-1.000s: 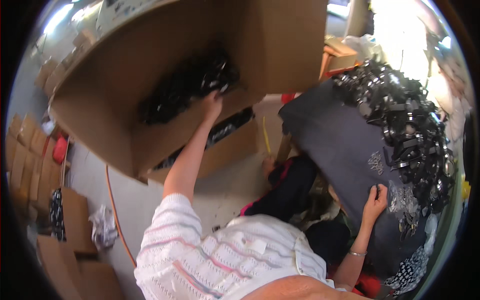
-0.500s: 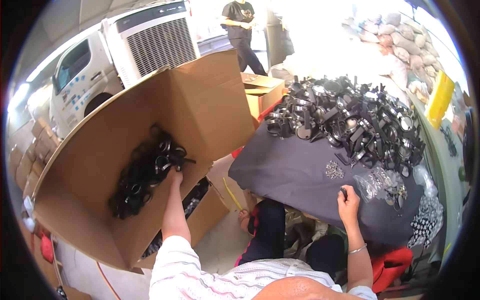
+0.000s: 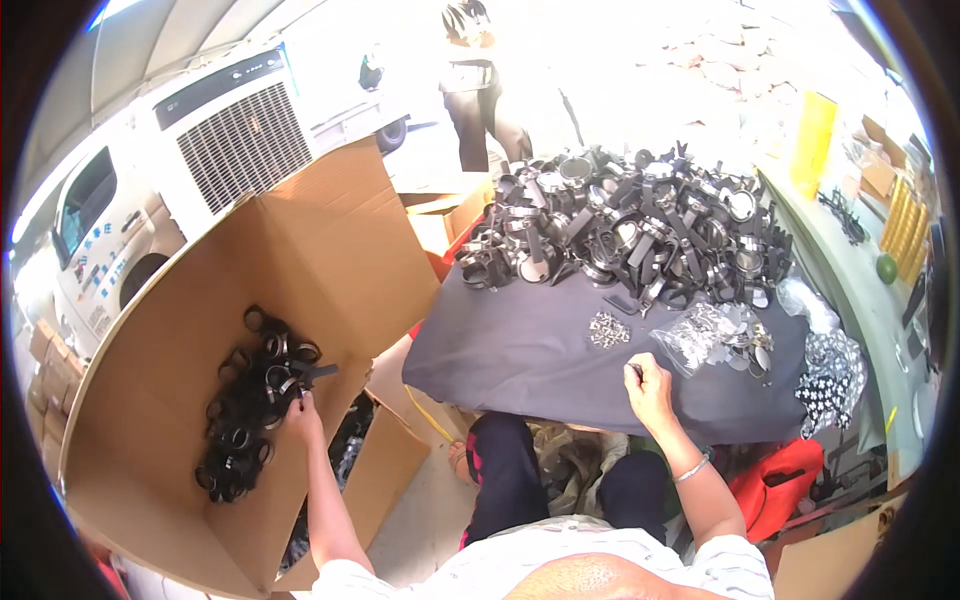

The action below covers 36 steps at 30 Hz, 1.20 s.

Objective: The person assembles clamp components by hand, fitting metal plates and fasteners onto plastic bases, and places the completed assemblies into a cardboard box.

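Observation:
My left hand reaches into a large open cardboard box at the left. Its fingers are closed on a round black-and-silver part with a short black handle, at the edge of a heap of black ring-shaped parts. Over the front of the dark cloth, my right hand is closed around a small dark piece, mostly hidden by the fingers. Just beyond it lie a little pile of small metal bits and a clear plastic bag with metal pieces.
A big heap of black-and-silver round parts covers the table's far side. A second cardboard box stands low beside the large one. A red stool is at the lower right. A person stands beyond the table.
The whole view has shifted, so the table sits further left. My left hand stays at the heap in the box, and my right hand remains closed over the cloth.

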Each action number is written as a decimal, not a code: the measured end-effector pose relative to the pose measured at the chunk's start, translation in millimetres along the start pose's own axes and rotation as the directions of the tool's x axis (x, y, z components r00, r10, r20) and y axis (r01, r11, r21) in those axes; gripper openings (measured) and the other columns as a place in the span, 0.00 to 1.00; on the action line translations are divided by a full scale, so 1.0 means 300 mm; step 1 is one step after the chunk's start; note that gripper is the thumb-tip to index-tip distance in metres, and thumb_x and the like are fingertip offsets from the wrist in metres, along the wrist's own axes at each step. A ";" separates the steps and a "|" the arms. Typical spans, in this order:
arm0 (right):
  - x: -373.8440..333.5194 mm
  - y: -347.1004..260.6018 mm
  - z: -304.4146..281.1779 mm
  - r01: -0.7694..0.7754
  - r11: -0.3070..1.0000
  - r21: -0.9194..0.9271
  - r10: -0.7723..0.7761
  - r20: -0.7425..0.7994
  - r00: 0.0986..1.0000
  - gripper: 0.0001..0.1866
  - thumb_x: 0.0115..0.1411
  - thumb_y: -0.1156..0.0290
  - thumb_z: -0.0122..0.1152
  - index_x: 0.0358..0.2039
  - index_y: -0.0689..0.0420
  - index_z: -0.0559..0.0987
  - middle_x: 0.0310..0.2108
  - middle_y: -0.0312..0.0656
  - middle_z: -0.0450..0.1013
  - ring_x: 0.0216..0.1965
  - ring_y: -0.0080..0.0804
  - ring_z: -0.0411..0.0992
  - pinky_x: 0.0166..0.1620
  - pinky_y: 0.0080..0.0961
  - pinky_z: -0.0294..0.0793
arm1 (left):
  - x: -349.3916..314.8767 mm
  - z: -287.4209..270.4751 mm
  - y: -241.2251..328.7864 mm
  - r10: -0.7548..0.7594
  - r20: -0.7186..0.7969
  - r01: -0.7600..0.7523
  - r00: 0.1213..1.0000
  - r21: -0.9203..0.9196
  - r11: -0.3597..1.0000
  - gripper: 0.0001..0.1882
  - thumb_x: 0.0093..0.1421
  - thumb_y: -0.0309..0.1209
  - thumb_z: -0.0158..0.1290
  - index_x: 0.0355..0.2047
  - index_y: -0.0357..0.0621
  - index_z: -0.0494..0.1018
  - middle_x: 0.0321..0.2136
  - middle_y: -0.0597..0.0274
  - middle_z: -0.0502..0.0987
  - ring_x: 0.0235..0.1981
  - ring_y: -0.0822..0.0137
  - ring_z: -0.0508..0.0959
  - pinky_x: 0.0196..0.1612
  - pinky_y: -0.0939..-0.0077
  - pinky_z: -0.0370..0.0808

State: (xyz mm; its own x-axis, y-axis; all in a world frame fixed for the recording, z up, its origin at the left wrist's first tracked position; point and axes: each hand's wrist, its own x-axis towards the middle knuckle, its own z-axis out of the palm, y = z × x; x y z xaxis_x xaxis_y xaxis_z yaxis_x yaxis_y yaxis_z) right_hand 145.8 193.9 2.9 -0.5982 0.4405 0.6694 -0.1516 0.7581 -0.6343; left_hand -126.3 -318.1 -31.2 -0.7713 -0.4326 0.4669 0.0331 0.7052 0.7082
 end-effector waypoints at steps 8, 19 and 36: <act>0.034 -0.152 0.044 0.008 0.979 0.205 -0.042 0.162 0.986 0.07 0.54 0.76 0.55 0.34 0.59 0.74 0.24 0.43 0.70 0.22 0.34 0.71 0.26 0.23 0.71 | -0.333 -0.001 0.487 0.452 0.467 -0.012 0.760 -0.685 0.729 0.07 0.51 0.23 0.55 0.19 0.36 0.70 0.17 0.72 0.67 0.21 0.81 0.64 0.24 0.82 0.63; 0.006 -0.259 0.090 -0.023 0.970 0.244 -0.114 0.532 0.839 0.11 0.52 0.67 0.58 0.26 0.63 0.71 0.20 0.46 0.66 0.23 0.41 0.67 0.27 0.34 0.64 | -0.573 0.083 0.854 0.870 0.416 -0.383 0.264 -0.783 0.490 0.09 0.45 0.27 0.61 0.22 0.37 0.72 0.16 0.60 0.68 0.17 0.65 0.68 0.21 0.74 0.65; 0.030 -0.137 0.195 -0.312 0.913 0.264 0.193 0.394 0.899 0.14 0.53 0.75 0.54 0.16 0.59 0.62 0.11 0.34 0.60 0.14 0.19 0.59 0.18 0.24 0.58 | -0.769 0.269 0.942 0.583 0.715 0.455 0.387 -0.697 0.554 0.22 0.57 0.24 0.49 0.52 0.36 0.62 0.25 0.65 0.71 0.20 0.78 0.70 0.19 0.86 0.68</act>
State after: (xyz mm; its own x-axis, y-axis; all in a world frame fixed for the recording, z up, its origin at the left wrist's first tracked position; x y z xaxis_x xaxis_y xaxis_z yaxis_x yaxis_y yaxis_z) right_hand 100.5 138.5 12.5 -0.8768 0.3529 0.3266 -0.1592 0.4278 -0.8897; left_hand 9.9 26.1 18.5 -0.7332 0.6453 0.2146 0.1106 -0.1983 0.9739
